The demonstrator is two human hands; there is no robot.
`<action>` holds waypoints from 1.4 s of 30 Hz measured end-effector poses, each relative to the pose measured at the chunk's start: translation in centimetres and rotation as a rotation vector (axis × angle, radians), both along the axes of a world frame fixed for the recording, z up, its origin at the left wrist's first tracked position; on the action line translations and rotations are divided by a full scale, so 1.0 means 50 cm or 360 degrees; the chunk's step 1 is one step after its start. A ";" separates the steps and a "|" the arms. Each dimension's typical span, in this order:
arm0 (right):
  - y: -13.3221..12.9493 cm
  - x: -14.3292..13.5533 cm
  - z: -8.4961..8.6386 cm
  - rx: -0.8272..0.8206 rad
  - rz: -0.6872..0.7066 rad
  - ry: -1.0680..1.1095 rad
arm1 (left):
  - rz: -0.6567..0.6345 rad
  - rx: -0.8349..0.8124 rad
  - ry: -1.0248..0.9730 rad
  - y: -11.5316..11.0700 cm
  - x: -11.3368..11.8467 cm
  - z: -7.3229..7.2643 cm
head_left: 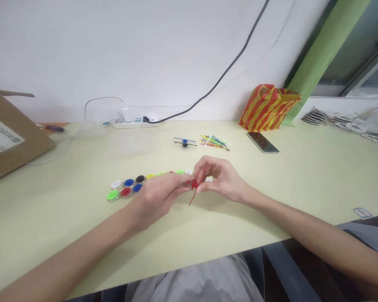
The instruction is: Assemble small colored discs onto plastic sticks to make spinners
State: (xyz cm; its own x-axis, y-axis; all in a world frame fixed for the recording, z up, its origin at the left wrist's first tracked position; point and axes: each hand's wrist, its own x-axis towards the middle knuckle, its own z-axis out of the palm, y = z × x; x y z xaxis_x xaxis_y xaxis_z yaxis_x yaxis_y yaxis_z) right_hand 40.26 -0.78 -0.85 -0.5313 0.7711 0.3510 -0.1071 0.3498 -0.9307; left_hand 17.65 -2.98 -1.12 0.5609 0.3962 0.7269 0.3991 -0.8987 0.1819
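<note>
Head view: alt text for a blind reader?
The left hand and right hand hold a red part with a thin red stick above a pale table. Coloured discs lie near the left hand; farther back, coloured sticks, a phone and a striped bag.

The pale table [239, 228] bears a phone [262, 142], a striped bag [264, 110] behind it, thin sticks [214, 142] and coloured discs [125, 192] left of it

A hand could slide past right of the phone [263, 142]; the stripy bag [266, 110] blocks behind, little sticks [214, 142] left.
</note>
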 end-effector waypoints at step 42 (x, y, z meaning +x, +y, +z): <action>0.081 0.013 0.100 0.0229 -0.0330 0.0094 | 0.0287 0.0201 -0.0080 -0.006 -0.003 0.010</action>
